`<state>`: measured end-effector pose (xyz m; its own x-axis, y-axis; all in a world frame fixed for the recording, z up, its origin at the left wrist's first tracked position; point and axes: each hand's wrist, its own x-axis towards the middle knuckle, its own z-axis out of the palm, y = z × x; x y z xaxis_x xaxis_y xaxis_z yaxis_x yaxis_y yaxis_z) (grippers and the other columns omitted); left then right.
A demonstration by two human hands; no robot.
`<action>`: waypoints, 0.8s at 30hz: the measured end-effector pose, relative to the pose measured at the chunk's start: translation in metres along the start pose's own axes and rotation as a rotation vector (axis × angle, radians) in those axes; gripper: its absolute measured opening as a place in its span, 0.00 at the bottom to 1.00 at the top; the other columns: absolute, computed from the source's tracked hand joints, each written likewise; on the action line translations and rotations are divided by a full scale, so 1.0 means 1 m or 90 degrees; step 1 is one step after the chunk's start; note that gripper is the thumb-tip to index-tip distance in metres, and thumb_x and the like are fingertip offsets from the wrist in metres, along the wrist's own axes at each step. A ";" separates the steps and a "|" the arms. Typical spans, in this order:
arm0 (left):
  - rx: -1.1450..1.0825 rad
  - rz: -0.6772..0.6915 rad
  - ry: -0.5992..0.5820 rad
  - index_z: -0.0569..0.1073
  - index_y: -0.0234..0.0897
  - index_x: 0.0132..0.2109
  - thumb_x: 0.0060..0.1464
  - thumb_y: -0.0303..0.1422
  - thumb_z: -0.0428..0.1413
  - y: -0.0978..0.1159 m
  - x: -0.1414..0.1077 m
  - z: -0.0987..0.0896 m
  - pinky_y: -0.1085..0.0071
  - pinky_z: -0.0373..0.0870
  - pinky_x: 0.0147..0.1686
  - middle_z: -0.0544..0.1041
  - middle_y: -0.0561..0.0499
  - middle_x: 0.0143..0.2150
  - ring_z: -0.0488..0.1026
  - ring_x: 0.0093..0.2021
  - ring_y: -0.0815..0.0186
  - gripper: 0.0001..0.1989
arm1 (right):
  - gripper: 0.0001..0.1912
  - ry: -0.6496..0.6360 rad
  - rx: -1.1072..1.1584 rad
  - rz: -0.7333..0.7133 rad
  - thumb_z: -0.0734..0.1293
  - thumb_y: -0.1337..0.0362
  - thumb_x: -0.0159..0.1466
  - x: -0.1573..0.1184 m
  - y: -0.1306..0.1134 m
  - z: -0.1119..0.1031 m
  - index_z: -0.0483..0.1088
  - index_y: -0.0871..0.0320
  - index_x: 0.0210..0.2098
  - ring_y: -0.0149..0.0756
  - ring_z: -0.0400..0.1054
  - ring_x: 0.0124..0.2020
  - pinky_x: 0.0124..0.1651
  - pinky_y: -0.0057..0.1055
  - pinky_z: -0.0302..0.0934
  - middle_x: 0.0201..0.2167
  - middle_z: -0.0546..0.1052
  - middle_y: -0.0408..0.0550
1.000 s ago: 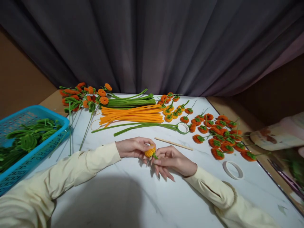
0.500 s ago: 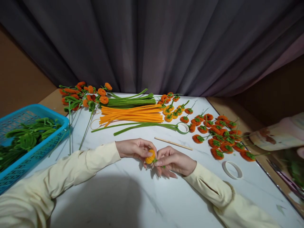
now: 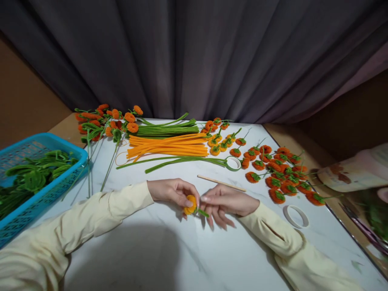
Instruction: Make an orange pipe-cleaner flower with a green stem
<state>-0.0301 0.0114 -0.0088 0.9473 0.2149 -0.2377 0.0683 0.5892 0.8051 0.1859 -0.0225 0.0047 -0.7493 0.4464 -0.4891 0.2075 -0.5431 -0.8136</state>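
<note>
My left hand [image 3: 178,194] pinches a small yellow-orange pumpkin-shaped pipe-cleaner piece [image 3: 190,205] between thumb and fingers, above the white tabletop. From its right side a short green pipe-cleaner stem [image 3: 203,212] sticks out towards my other hand. My right hand [image 3: 227,203] is just beside that stem, its fingers spread and nothing visibly gripped. Whether a fingertip touches the stem I cannot tell. Beyond the hands lie a thin wooden stick [image 3: 221,183], a bundle of orange pipe cleaners [image 3: 166,146] and green pipe cleaners [image 3: 169,128].
A blue basket [image 3: 81,155] with green pieces stands at left. Orange pipe-cleaner flowers [image 3: 129,118] lie at the back left, orange pumpkin-shaped pieces [image 3: 281,171] at right. A white tape ring [image 3: 297,217] rests near my right forearm. Grey curtains [image 3: 188,60] hang behind.
My right hand has drawn slightly to the right, its fingers opening away from the green stem. The pumpkin-shaped piece has shifted a little left and down in my left hand.
</note>
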 end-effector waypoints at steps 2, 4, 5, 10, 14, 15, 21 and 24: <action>0.000 0.007 0.028 0.73 0.33 0.39 0.43 0.36 0.65 0.001 0.000 0.001 0.70 0.74 0.30 0.74 0.52 0.30 0.74 0.27 0.70 0.16 | 0.23 0.196 -0.157 -0.086 0.62 0.48 0.60 -0.008 -0.008 -0.009 0.70 0.65 0.31 0.25 0.59 0.12 0.13 0.23 0.50 0.18 0.72 0.46; 0.023 0.033 0.084 0.72 0.34 0.42 0.44 0.35 0.64 0.000 0.001 0.003 0.69 0.74 0.31 0.74 0.52 0.31 0.74 0.28 0.69 0.18 | 0.19 0.412 -0.389 -0.185 0.63 0.51 0.60 -0.014 -0.012 -0.018 0.70 0.63 0.29 0.26 0.61 0.18 0.20 0.24 0.55 0.20 0.71 0.46; 0.048 0.058 0.120 0.71 0.34 0.42 0.44 0.35 0.64 0.000 0.002 0.004 0.69 0.73 0.32 0.73 0.52 0.32 0.74 0.28 0.69 0.18 | 0.16 0.471 -0.512 -0.226 0.64 0.53 0.60 -0.016 -0.013 -0.021 0.70 0.62 0.30 0.29 0.62 0.22 0.25 0.26 0.57 0.23 0.71 0.47; 0.425 0.297 0.287 0.74 0.33 0.39 0.48 0.30 0.61 -0.008 0.007 0.009 0.71 0.71 0.37 0.71 0.48 0.38 0.71 0.37 0.68 0.10 | 0.10 0.453 -0.880 -0.250 0.59 0.71 0.60 -0.014 -0.008 -0.021 0.67 0.62 0.40 0.38 0.63 0.38 0.40 0.32 0.59 0.37 0.69 0.53; 0.805 0.428 0.334 0.74 0.33 0.44 0.56 0.24 0.51 -0.015 0.005 0.011 0.69 0.69 0.44 0.69 0.43 0.43 0.68 0.43 0.66 0.10 | 0.11 0.462 -0.980 -0.083 0.57 0.75 0.58 -0.011 -0.005 -0.006 0.65 0.63 0.39 0.40 0.63 0.38 0.36 0.31 0.57 0.36 0.69 0.53; 0.884 0.441 0.330 0.73 0.33 0.46 0.57 0.23 0.49 -0.016 0.004 0.011 0.68 0.69 0.44 0.69 0.41 0.44 0.68 0.44 0.65 0.12 | 0.10 0.475 -0.997 -0.042 0.57 0.75 0.57 -0.011 -0.005 -0.001 0.64 0.63 0.38 0.41 0.63 0.38 0.35 0.31 0.56 0.36 0.69 0.53; 1.116 0.440 0.329 0.71 0.31 0.48 0.55 0.18 0.45 -0.019 0.003 0.010 0.66 0.69 0.40 0.70 0.39 0.44 0.65 0.43 0.61 0.16 | 0.12 0.537 -0.999 0.073 0.56 0.76 0.57 -0.011 -0.002 0.011 0.62 0.64 0.40 0.41 0.65 0.35 0.31 0.31 0.52 0.36 0.69 0.53; 1.124 0.447 0.350 0.70 0.30 0.48 0.56 0.19 0.45 -0.018 0.004 0.009 0.67 0.68 0.40 0.71 0.39 0.44 0.65 0.42 0.61 0.16 | 0.11 0.505 -0.946 0.087 0.56 0.77 0.56 -0.014 -0.001 0.005 0.63 0.64 0.37 0.36 0.64 0.29 0.29 0.30 0.51 0.34 0.69 0.53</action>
<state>-0.0249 -0.0055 -0.0193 0.7828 0.4051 0.4723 0.2999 -0.9107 0.2840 0.1929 -0.0316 0.0135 -0.2955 0.9282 -0.2262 0.9549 0.2798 -0.0994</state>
